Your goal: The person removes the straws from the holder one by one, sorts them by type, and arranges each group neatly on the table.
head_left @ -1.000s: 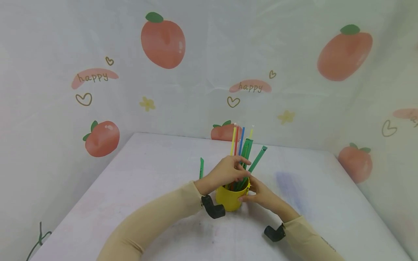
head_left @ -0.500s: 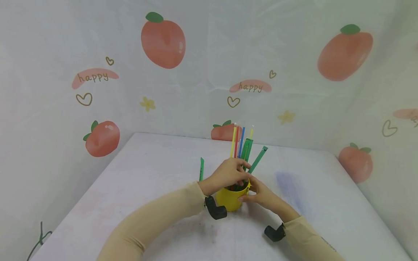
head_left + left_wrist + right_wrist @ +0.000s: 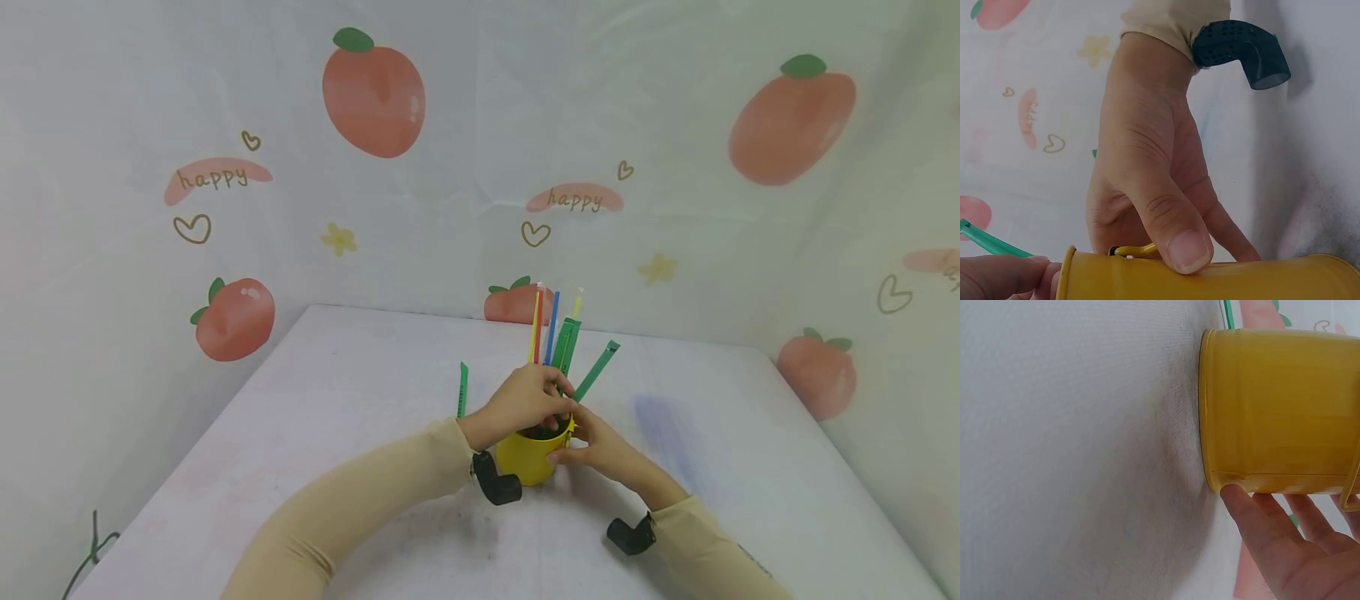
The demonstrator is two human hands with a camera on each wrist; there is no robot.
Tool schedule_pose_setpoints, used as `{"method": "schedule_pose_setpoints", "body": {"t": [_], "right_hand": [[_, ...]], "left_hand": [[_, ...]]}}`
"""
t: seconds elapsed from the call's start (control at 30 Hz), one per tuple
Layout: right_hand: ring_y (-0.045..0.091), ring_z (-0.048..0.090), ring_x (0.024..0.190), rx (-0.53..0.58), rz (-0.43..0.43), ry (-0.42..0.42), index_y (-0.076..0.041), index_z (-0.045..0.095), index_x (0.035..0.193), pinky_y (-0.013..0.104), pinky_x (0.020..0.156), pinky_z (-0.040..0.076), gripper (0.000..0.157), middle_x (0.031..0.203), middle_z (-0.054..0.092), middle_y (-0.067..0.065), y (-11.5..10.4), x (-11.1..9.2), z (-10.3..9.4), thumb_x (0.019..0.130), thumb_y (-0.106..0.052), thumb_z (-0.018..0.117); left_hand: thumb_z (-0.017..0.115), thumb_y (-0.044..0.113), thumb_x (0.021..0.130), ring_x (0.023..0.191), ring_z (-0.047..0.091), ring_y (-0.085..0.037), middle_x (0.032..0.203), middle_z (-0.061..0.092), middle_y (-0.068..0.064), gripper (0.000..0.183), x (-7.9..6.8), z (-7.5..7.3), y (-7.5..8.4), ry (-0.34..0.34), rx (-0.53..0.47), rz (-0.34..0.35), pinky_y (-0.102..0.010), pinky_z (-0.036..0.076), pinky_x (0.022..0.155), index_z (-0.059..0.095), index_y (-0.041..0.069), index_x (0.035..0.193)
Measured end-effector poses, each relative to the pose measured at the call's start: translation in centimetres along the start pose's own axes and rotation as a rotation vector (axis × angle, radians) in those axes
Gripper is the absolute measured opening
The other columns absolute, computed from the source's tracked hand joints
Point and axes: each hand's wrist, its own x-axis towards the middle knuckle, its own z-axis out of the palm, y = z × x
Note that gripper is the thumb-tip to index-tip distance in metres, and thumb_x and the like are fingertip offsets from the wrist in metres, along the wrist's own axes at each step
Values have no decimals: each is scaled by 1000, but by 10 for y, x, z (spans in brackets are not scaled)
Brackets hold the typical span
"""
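Observation:
A small yellow bucket (image 3: 525, 460) with a wire handle stands on the table. My right hand (image 3: 611, 454) holds its right side, thumb in front; in the right wrist view, the thumb (image 3: 1241, 503) touches near the bucket's base. Over the bucket's mouth, my left hand (image 3: 521, 400) has its fingertips at the inner right rim, pinching a slim green stick packet (image 3: 597, 371) that leans right. Wrapped straws in yellow, red and blue (image 3: 552, 327) and more green packets (image 3: 567, 343) stand in the bucket behind the left hand. Their lower ends are hidden.
Another green stick packet (image 3: 462, 390) shows on the table behind the left wrist. A black wrist mount (image 3: 497, 479) sits on the left sleeve, another black mount (image 3: 632, 535) on the right. A printed white cloth (image 3: 450, 217) hangs behind the table.
My left hand has moved slightly right and lower into the bucket's mouth. The leaning green packet has tipped a little further right; the red and blue straws have shifted slightly left. The right hand stays put.

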Motion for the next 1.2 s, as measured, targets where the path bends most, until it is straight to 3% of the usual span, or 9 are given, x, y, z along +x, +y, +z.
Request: {"method": "schedule_pose_setpoints", "body": {"t": [0.33,0.77,1.2], "right_hand": [[51,33,135,6,-9,-3,-5,20,153,69,106,29,89,157,23,19,0,0,0,86,-27,75],[51,34,135,27,-18,-10,-6,19,154,67,105,33,90,157,25,20,0,1,1,86,-25,74],[48,36,135,22,-1,5,-4,31,147,68,105,32,80,148,40,18,-1,2,1,84,-25,76]], "left_hand": [[73,19,87,57,61,-14,70,63,0,13,0,-2,-3,19,11,9,-22,55,57,69,9,94],[73,21,87,71,61,-12,89,68,1,14,-6,-9,0,40,23,13,-23,57,66,72,11,96],[71,21,89,84,61,-13,91,68,2,15,-15,-31,6,101,-17,100,-28,57,73,69,14,101]]}}
